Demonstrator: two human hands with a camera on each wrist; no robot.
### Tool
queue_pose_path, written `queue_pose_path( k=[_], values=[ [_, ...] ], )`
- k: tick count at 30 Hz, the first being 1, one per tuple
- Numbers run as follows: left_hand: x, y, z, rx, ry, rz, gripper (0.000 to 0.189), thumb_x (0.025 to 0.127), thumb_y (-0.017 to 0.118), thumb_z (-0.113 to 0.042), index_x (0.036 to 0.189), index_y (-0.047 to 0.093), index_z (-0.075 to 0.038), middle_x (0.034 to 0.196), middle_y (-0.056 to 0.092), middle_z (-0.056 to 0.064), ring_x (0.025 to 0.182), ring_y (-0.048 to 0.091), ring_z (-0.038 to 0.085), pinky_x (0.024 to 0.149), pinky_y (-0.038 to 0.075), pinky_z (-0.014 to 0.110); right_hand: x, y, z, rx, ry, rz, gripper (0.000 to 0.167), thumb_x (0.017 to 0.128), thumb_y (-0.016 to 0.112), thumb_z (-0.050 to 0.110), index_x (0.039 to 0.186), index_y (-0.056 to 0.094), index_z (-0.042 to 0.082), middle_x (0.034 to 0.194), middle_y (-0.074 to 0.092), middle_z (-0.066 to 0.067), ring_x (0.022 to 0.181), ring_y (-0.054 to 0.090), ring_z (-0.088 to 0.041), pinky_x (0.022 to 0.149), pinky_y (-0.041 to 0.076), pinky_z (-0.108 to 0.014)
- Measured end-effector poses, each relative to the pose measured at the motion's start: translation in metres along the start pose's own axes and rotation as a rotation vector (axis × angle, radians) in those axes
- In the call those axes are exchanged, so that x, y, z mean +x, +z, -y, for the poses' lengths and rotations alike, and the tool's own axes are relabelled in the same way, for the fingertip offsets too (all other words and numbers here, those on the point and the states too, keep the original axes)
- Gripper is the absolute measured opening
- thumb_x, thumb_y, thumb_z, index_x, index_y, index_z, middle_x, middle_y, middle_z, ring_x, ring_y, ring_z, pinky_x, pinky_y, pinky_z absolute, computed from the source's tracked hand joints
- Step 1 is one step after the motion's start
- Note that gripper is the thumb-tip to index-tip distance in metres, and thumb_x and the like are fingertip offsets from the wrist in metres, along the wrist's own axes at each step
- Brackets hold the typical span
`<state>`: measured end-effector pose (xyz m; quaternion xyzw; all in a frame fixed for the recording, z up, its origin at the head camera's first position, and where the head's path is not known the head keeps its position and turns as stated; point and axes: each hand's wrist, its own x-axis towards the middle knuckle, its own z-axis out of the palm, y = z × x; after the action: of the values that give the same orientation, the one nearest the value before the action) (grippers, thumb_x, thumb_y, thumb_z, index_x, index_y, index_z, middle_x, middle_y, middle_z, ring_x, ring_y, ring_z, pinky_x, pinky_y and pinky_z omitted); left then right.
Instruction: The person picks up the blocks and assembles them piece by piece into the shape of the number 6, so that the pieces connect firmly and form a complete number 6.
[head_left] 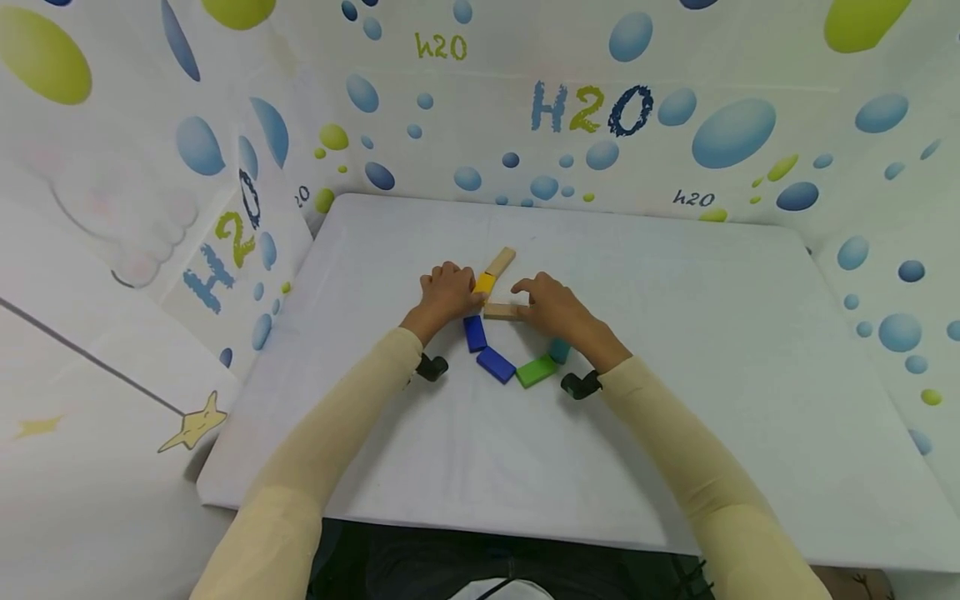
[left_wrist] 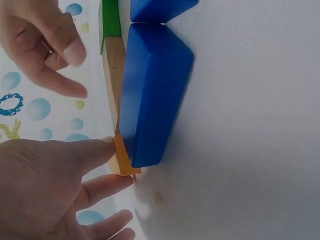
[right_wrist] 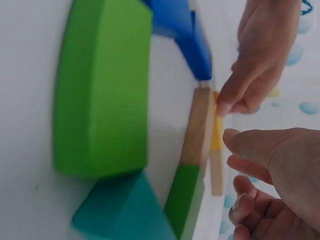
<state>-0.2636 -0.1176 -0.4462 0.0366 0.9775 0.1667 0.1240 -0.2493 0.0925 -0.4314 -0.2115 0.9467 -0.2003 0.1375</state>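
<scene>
My left hand (head_left: 448, 292) pinches a yellow block (head_left: 486, 282) between thumb and finger, at the end of a plain wooden block (head_left: 501, 262). The left wrist view shows that thumb and finger on either side of the yellow block (left_wrist: 124, 159). My right hand (head_left: 558, 310) hovers by a second plain wooden block (head_left: 500, 312), its thumb and fingers apart with nothing between them. In the right wrist view this wooden block (right_wrist: 196, 127) lies end to end with a green block (right_wrist: 183, 202), which the right hand hides in the head view.
Two blue blocks (head_left: 496, 365), a bright green block (head_left: 536, 371) and a teal block (head_left: 559, 350) form a curved row nearer the body. They lie on a white-covered table (head_left: 712, 333). A patterned curtain (head_left: 480, 108) hangs behind the far edge.
</scene>
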Motion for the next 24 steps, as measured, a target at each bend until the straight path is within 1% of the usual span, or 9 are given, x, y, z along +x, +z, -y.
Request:
queue_pose_path(
  k=[4,8,12,17,24],
  values=[
    [-0.0006,0.0006,0.0001,-0.004,-0.002,-0.011,0.034,0.106,0.062,-0.041,0.117,0.057,-0.009,0.147,0.047,0.020,0.133,0.041,0.039,0.107,0.030,0.055,0.0011,0.0014,-0.0054,-0.030,-0.005,0.013,0.042,0.106,0.066,0.027,0.144,0.062,0.010,0.115,0.055,-0.016,0.095,0.059,-0.027,0.082,0.050,-0.040],
    [0.0000,0.0019,0.0008,-0.005,0.004,-0.020,0.033,0.106,0.062,-0.041,0.116,0.057,-0.010,0.147,0.047,0.020,0.134,0.041,0.039,0.107,0.030,0.056,0.0036,0.0045,-0.0084,-0.043,-0.014,0.015,0.041,0.106,0.067,0.028,0.143,0.064,0.011,0.114,0.056,-0.015,0.095,0.060,-0.026,0.081,0.050,-0.040],
    [0.0018,0.0025,0.0015,0.008,0.004,-0.014,0.034,0.106,0.062,-0.042,0.117,0.057,-0.010,0.148,0.047,0.020,0.134,0.041,0.039,0.107,0.030,0.056,0.0041,0.0065,-0.0104,-0.044,-0.017,0.009,0.039,0.106,0.067,0.028,0.141,0.065,0.012,0.114,0.056,-0.014,0.095,0.060,-0.026,0.082,0.049,-0.040],
    [0.0034,0.0016,0.0011,0.005,-0.011,0.012,0.036,0.106,0.061,-0.041,0.121,0.057,-0.009,0.151,0.045,0.020,0.137,0.039,0.040,0.110,0.028,0.056,0.0023,0.0061,-0.0099,-0.029,-0.011,0.019,0.039,0.106,0.067,0.028,0.141,0.065,0.012,0.115,0.056,-0.014,0.097,0.061,-0.027,0.084,0.049,-0.041],
    [0.0027,0.0017,0.0000,0.002,-0.006,0.001,0.034,0.106,0.061,-0.041,0.119,0.057,-0.010,0.149,0.047,0.019,0.135,0.040,0.039,0.109,0.029,0.056,0.0001,0.0047,-0.0084,-0.041,-0.018,0.020,0.039,0.106,0.067,0.028,0.141,0.065,0.011,0.114,0.056,-0.015,0.097,0.061,-0.028,0.086,0.048,-0.042]
  ],
)
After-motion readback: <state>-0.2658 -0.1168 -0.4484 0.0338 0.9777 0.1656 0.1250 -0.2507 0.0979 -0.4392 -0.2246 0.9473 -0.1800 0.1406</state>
